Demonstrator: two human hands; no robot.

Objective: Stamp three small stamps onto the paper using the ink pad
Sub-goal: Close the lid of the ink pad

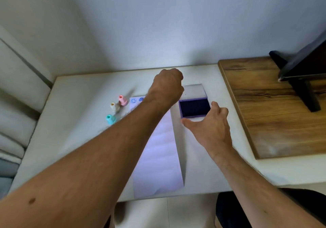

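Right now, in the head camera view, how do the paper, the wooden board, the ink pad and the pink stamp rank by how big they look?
1. wooden board
2. paper, partly hidden by the left arm, so its lead over the ink pad is clear but its full extent is not
3. ink pad
4. pink stamp

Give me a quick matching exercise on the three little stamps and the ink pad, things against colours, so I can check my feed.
Things:
1. stamp nearest the paper
2. stamp nearest the table's front edge
3. stamp between those two
4. ink pad

Colours:
A. dark blue in a purple case
B. cream
C. pink
D. teal

Pairs: 1-C, 2-D, 3-B, 4-A
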